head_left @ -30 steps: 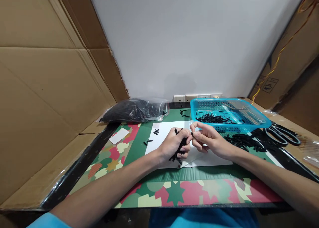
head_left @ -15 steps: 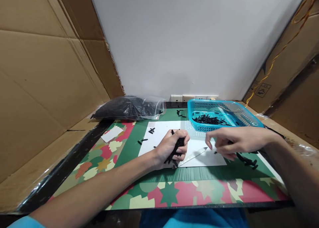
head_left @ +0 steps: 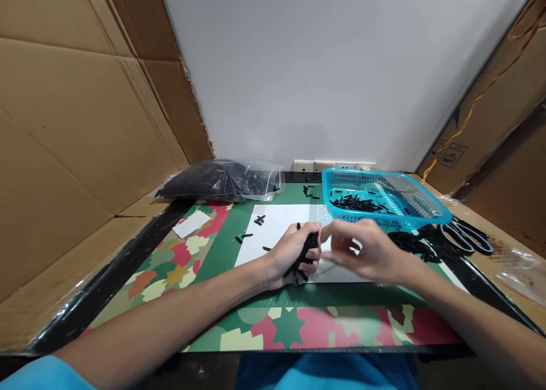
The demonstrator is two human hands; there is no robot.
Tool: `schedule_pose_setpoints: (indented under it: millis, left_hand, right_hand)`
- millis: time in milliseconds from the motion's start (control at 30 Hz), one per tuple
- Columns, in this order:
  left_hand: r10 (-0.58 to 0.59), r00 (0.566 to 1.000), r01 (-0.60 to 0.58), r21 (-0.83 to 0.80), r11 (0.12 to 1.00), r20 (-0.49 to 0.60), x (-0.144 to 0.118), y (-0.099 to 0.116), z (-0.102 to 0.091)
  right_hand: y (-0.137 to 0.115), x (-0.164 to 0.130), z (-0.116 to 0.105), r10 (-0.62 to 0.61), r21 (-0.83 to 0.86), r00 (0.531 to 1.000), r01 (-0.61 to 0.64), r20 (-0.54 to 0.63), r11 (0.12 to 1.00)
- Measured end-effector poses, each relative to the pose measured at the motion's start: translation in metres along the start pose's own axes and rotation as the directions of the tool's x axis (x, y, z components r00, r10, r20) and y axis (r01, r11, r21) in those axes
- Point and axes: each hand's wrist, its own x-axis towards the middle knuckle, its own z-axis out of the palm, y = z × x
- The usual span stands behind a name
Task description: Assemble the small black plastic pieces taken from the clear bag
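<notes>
My left hand (head_left: 294, 250) is closed around a bunch of short black strips (head_left: 305, 256), whose ends stick out above and below the fingers. Close against it on the right is my right hand (head_left: 362, 248), fingers bent in a pinch and blurred; whatever lies between its fingertips is too small to make out. Under both hands lies a white sheet (head_left: 281, 214), with a few loose black strips (head_left: 259, 219) on its left part. A heap of black strips (head_left: 413, 245) lies to the right, partly behind my right forearm.
A blue basket (head_left: 384, 216) with black strips in it stands at the back right. Beside it are scissors (head_left: 464, 236). A clear bag (head_left: 222, 179) full of black material lies back left. Cardboard walls (head_left: 85, 94) flank the patterned green mat (head_left: 222, 236).
My right hand has moved left from near the strip heap to my left hand. The scissors and more of the heap now show. My left hand still grips the bunch.
</notes>
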Motion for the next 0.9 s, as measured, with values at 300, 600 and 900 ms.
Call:
schedule_pose_setpoints:
  millis: [300, 600, 900]
  left_hand:
    - [0.045, 0.997, -0.049, -0.056, 0.997, -0.067, 0.0, 0.0, 0.0]
    - [0.003, 0.995, -0.009, -0.061, 0.998, -0.103, -0.004, 0.003, 0.002]
    - [0.008, 0.997, -0.008, 0.0, 1.0, -0.076, -0.008, 0.009, 0.005]
  right_hand:
    - [-0.006, -0.009, 0.028, -0.397, -0.456, 0.907, 0.415, 0.14, 0.787]
    - [0.001, -0.011, 0.022, -0.246, -0.208, 0.943, 0.2, -0.226, 0.957]
    - [0.003, -0.007, 0.02, -0.152, -0.102, 0.934, 0.125, -0.323, 0.987]
